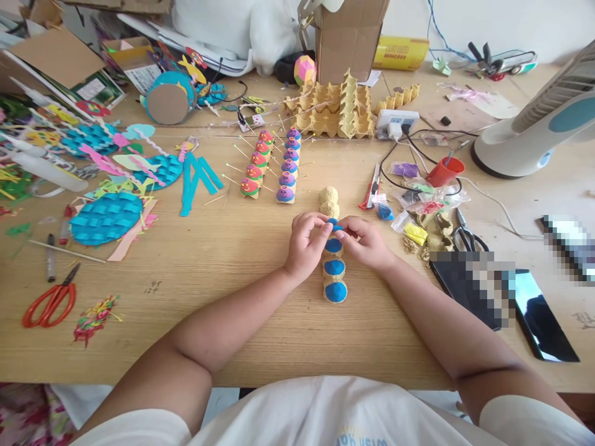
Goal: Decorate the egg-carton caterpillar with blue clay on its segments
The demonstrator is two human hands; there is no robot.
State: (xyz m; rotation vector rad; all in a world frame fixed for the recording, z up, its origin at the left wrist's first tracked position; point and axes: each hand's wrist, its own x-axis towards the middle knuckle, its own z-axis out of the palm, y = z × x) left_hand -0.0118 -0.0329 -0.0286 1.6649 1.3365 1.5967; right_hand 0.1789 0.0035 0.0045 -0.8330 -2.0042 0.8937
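A strip of egg carton cups [329, 202] lies lengthwise before me, its nearer bumps capped with blue modelling clay [334, 267] and its far end bare. Between my fingertips is another piece of blue clay [333, 224], on a bump near the middle of the strip. My left hand [307, 241] pinches it from the left side with thumb and forefinger. From the right, my right hand [365, 241] pinches the same piece, thumb against its edge. Fingers partly hide this bump. Further off stand two finished-looking caterpillar strips, one red and green [253, 170], one purple [288, 167], with pins sticking out.
At right lie clay packets [415, 233], a utility knife [370, 189], a red cup [445, 170], black scissors [465, 235] and a phone [543, 316]. Left are blue woven paper discs [106, 218] and red-handled scissors [51, 303]. Egg trays [334, 108] and a power strip [395, 121] sit behind.
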